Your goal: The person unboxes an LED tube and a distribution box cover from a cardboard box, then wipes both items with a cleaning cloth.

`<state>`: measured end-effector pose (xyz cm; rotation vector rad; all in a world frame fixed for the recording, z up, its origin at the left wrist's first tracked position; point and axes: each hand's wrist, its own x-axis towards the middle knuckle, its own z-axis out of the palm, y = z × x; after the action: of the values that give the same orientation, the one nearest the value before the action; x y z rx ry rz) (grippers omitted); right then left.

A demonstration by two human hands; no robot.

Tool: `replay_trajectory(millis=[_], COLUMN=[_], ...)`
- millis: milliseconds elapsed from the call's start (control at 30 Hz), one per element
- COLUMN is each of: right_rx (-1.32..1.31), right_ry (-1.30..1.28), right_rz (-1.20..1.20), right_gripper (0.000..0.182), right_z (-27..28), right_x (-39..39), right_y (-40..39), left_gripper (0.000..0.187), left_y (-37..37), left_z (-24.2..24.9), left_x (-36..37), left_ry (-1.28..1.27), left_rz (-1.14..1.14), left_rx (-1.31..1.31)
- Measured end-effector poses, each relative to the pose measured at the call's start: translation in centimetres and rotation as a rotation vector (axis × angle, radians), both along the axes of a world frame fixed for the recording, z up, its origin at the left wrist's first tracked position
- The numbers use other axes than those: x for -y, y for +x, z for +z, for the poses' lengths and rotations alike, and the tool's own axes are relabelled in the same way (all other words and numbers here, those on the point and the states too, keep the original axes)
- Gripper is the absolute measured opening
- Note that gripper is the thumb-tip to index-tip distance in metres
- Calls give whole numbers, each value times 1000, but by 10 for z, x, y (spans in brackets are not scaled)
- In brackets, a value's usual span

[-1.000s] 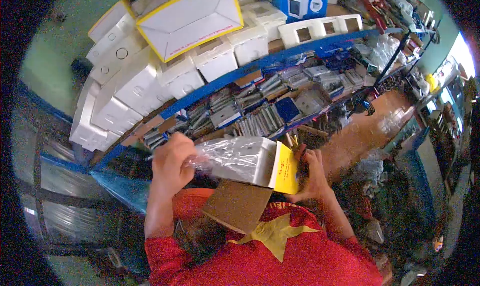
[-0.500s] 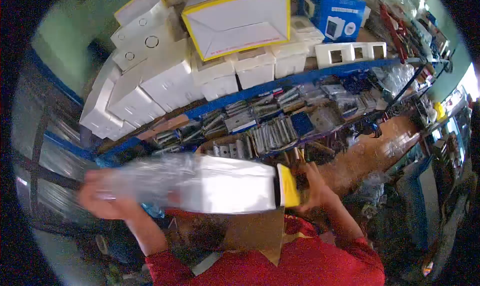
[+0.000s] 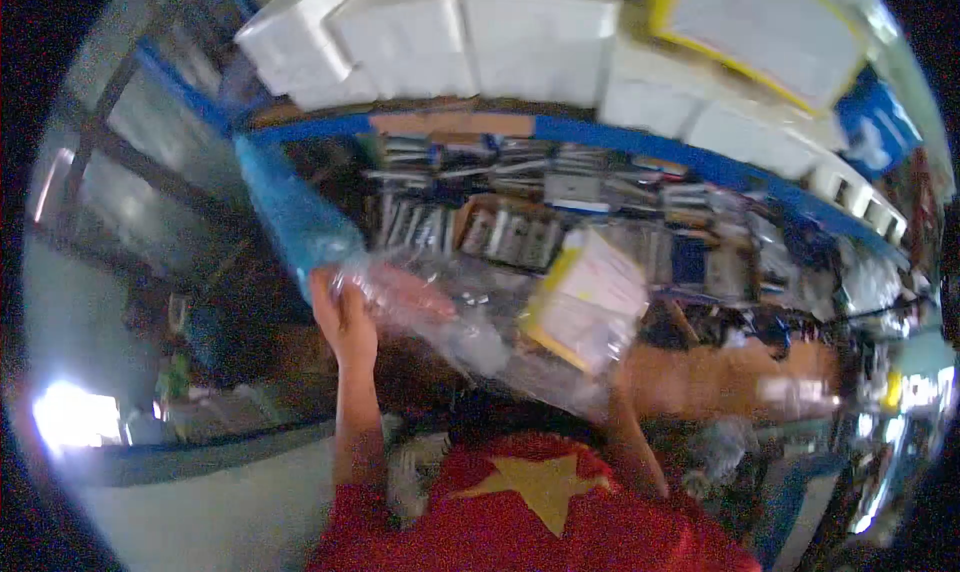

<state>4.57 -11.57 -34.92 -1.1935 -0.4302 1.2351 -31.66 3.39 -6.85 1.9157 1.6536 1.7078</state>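
A clear plastic bag (image 3: 475,337) stretches between my two hands in front of the red shirt. My left hand (image 3: 345,317) is closed around its left end, with the fingers pointing up. A white and yellow box (image 3: 592,297) lies at the bag's right end, tilted, with plastic over part of it. My right hand (image 3: 622,387) is at the box's lower right corner, blurred, its fingers hidden by the bag and box. Some reddish material (image 3: 410,290) shows through the plastic near my left hand. Blue translucent plastic (image 3: 295,207) runs from the shelf edge down to my left hand.
Large white boxes (image 3: 540,37) stand on a blue-edged shelf (image 3: 640,137) above. Another white and yellow box (image 3: 765,32) sits on top of them at right. Below are rows of small packed parts (image 3: 510,234). A brown surface (image 3: 730,377) extends to the right.
The view has swung left and down. The box, earlier level with a bright white side, is now tilted and further right in the bag. My left hand has shifted right in view.
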Motion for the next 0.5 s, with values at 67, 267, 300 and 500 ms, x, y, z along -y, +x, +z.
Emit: replay_trajectory(millis=[67,267,300,500], right_rx=[-23,-55,-43,97], right_ry=[-16,51,68,258], right_rz=[25,17,19,-83], right_gripper=[54,55,55,54], right_z=[-17,-18,-11,92], right_x=[1,17,18,-29], right_y=[0,6,11,60], left_gripper=[18,30,33,44], left_y=[-39,-126,-141,-116], left_z=[-49,-172,-214,-268], left_x=[67,202,226,251], left_ry=[-217,-483,-500,-700], left_rz=[196,447,453,431], left_rx=[336,869,865,556])
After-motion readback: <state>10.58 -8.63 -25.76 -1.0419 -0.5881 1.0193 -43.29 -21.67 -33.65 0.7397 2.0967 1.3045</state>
